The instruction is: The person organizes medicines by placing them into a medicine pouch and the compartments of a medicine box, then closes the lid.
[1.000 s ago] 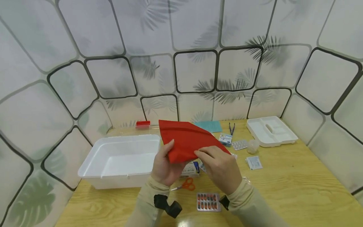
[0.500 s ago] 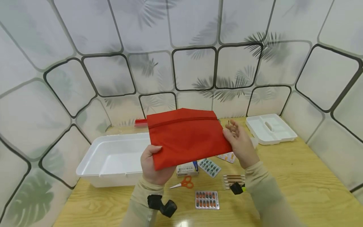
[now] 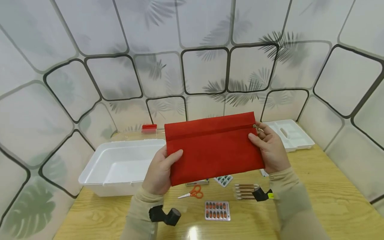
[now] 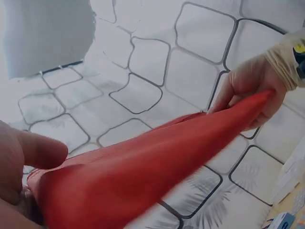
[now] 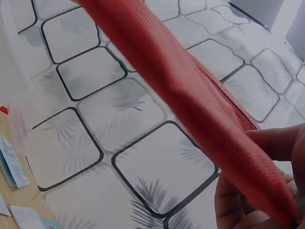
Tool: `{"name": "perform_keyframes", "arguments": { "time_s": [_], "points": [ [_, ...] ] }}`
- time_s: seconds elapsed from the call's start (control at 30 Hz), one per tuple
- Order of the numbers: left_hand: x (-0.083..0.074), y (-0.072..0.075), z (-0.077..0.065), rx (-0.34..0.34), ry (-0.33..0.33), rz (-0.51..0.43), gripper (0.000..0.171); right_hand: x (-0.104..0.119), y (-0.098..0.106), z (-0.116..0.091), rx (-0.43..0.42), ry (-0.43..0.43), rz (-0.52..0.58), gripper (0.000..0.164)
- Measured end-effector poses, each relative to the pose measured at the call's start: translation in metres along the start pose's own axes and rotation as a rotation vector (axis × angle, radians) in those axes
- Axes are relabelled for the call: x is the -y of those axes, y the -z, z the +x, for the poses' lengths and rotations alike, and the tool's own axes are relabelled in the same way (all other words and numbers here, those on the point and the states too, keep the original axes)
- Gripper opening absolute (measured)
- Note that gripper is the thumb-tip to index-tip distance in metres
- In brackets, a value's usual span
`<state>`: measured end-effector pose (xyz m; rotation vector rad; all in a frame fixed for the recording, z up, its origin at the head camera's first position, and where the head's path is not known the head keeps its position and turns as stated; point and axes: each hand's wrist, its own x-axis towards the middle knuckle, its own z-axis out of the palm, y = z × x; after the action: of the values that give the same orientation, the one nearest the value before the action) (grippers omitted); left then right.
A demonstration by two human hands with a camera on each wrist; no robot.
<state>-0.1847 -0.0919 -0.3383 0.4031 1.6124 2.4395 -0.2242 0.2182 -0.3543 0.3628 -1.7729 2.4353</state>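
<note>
A flat red zippered pouch [image 3: 214, 150] is held up above the table, spread wide between both hands. Its zipper runs along the upper part, with the metal pull near the right end. My left hand [image 3: 159, 170] grips the left side, thumb across the front. At the opposite edge my right hand [image 3: 271, 148] pinches the pouch, its thumb on the front just below the zipper pull and its fingers behind. From the left wrist view, the pouch [image 4: 143, 167] stretches up to the right hand [image 4: 252, 86]. The right wrist view shows the pouch [image 5: 190, 109] edge-on between thumb and fingers.
Left of the pouch stands an open white bin [image 3: 120, 166]. Orange-handled scissors [image 3: 193, 192], a capsule blister pack [image 3: 217, 210], a green capsule pack [image 3: 223, 180] and cotton swabs [image 3: 246, 191] lie in front. A white divided tray [image 3: 295, 135] sits at the back right.
My right hand has moved from the pouch's front to its right edge and now grips it there. The pouch has been spread flat, raised and shifted right, its zipper pull now showing.
</note>
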Motion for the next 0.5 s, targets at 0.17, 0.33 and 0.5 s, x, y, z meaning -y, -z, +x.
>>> {"name": "perform_keyframes", "arguments": {
  "time_s": [0.17, 0.33, 0.5],
  "points": [
    [0.000, -0.002, 0.000, -0.134, -0.079, 0.139, 0.030, 0.006, -0.005, -0.004, 0.004, 0.036, -0.011, 0.022],
    [0.005, -0.003, 0.006, -0.374, -0.297, 0.232, 0.026, 0.011, -0.017, -0.011, -0.159, 0.143, -0.088, 0.016],
    [0.014, -0.011, 0.007, -0.565, -0.664, 0.381, 0.027, 0.015, -0.033, -0.020, -0.332, 0.329, -0.204, 0.015]
  ]
}}
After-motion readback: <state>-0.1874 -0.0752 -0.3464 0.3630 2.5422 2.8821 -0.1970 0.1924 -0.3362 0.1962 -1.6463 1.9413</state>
